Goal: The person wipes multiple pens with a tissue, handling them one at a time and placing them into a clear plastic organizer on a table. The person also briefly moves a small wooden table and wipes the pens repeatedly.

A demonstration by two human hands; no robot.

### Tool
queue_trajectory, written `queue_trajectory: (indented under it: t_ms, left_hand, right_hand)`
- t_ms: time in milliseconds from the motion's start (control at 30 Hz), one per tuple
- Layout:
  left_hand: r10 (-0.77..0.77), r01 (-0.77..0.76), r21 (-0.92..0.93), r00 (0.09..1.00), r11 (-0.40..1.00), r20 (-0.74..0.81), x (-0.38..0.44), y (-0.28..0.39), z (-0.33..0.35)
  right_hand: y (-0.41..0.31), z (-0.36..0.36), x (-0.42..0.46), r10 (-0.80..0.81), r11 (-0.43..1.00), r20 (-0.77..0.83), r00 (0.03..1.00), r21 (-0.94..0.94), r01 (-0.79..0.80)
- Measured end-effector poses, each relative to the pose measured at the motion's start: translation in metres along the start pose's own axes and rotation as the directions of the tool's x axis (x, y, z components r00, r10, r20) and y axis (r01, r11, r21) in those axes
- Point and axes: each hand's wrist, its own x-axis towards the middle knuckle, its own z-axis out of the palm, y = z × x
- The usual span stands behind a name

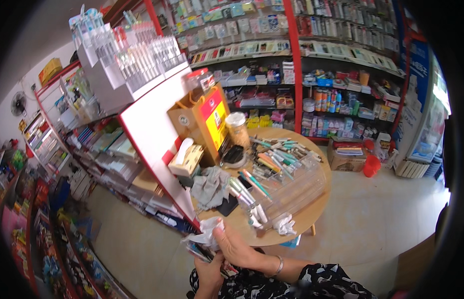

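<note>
My left hand [210, 274] grips a clear plastic case [199, 251] with dark, slim contents, low in the view over my lap. My right hand [237, 248], with a bracelet at the wrist, presses a crumpled white tissue [208, 228] against the upper end of that case. Fingers and tissue hide part of it. Beyond my hands is a round wooden table [318, 149] that carries many loose pens [276, 157]. A clear plastic pen tray [297, 187] lies among them, with a row of white pens [250, 200] beside it.
Another crumpled tissue [285, 225] is near the table's front edge. A grey cloth [211, 187], a tissue box [186, 159], a paper bag [196, 123] and a lidded jar [237, 129] stand or lie along the left side. Stocked shelves [239, 56] line the back wall.
</note>
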Motion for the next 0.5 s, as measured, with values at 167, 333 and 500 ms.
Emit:
queue_trajectory:
  t_ms: [167, 333, 500]
  left_hand:
    - [0.059, -0.055, -0.084, 0.997, 0.995, 0.046, -0.004, 0.000, -0.012]
    - [-0.029, 0.022, -0.072, 0.996, 0.997, -0.088, -0.005, -0.001, -0.015]
    - [-0.033, 0.033, -0.003, 0.998, 0.999, -0.046, -0.002, 0.000, -0.024]
  right_hand:
    - [-0.009, -0.003, 0.010, 0.085, 0.995, 0.022, 0.996, 0.048, -0.086]
    - [-0.004, 0.008, -0.006, 0.115, 0.991, 0.088, 0.990, -0.080, -0.108]
    - [0.016, 0.014, -0.025, 0.153, 0.983, 0.074, 0.985, -0.112, -0.145]
